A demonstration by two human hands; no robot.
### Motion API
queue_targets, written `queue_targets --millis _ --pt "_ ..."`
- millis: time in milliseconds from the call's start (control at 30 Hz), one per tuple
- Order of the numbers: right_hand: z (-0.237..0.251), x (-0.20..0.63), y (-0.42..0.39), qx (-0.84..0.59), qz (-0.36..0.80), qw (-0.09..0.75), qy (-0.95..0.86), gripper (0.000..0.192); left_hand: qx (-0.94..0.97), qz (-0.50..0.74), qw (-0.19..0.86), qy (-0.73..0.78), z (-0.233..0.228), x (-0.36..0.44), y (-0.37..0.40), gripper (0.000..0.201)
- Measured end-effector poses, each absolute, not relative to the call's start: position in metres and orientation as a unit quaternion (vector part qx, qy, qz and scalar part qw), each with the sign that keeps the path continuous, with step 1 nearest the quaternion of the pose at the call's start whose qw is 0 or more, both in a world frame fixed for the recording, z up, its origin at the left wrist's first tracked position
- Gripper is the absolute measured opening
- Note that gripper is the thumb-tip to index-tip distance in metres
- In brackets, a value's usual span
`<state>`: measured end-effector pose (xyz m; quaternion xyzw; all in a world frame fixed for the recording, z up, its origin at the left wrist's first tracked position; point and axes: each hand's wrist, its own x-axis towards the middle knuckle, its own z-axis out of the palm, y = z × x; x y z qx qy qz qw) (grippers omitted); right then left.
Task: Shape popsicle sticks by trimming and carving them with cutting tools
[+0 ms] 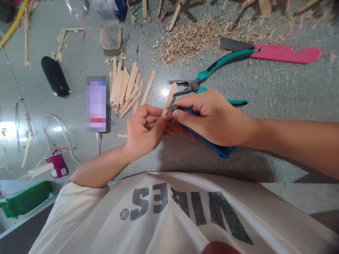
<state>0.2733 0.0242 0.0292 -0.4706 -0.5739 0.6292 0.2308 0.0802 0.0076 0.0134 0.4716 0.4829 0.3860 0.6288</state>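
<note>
Nearest me, just past the shirt [169,211] at the near edge of the bench [278,106], both hands meet over the middle of the surface. My left hand [144,128] is curled, its fingers pinching the lower end of a stick [169,97]. My right hand [212,118] is closed round the blue handle of a knife [209,143], the short blade laid against the stick right beside the left fingertips.

Risk, as I judge it: the blade sits touching distance from the left fingers; a slip along the grain would carry the edge into them. The stick is thin and could split or snap under side pressure.

The stick is pale, flat wood with a rounded far end, tilted up and away from the hands, unbroken as far as I can see.

Just beyond lie pliers [201,79] with teal grips, jaws near the stick's tip. Left of them a pile of sticks [125,88], then a phone [97,104] and a black case [55,76]. Toward the far edge: shavings [201,35] and a pink tool [284,53].
</note>
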Motion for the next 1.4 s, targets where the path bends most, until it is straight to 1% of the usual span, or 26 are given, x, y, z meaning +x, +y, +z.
queue_targets --millis 333,533,700,967,1033,1167,1200,1300,1333,1400 --pt "0.031 0.271 0.027 -0.483 0.640 0.209 -0.559 0.033 0.472 0.378 0.630 0.487 0.012 0.080 0.006 0.046" --pt "0.032 0.272 0.026 -0.495 0.642 0.188 -0.554 0.034 0.493 0.361 0.613 0.501 0.011 0.079 0.005 0.048" --pt "0.032 0.274 0.024 -0.498 0.644 0.162 -0.558 0.040 0.544 0.354 0.577 0.496 0.002 0.074 0.000 0.041" --pt "0.036 0.275 0.024 -0.483 0.689 0.129 -0.524 0.043 0.634 0.324 0.524 0.467 -0.003 0.066 -0.002 0.031" --pt "0.037 0.274 0.023 -0.493 0.670 0.126 -0.541 0.045 0.647 0.330 0.517 0.453 -0.003 0.066 -0.002 0.028" --pt "0.040 0.273 0.022 -0.529 0.583 0.142 -0.600 0.047 0.664 0.329 0.506 0.440 -0.004 0.065 -0.001 0.025" --pt "0.041 0.273 0.023 -0.526 0.591 0.137 -0.596 0.046 0.670 0.329 0.502 0.437 -0.004 0.066 -0.001 0.025" --pt "0.044 0.274 0.024 -0.503 0.672 0.085 -0.537 0.045 0.669 0.339 0.505 0.428 -0.003 0.067 -0.001 0.026" --pt "0.045 0.274 0.024 -0.501 0.680 0.076 -0.530 0.044 0.661 0.344 0.511 0.428 -0.003 0.067 -0.001 0.027" --pt "0.044 0.274 0.023 -0.514 0.632 0.093 -0.572 0.042 0.640 0.351 0.530 0.431 -0.002 0.068 -0.001 0.027"
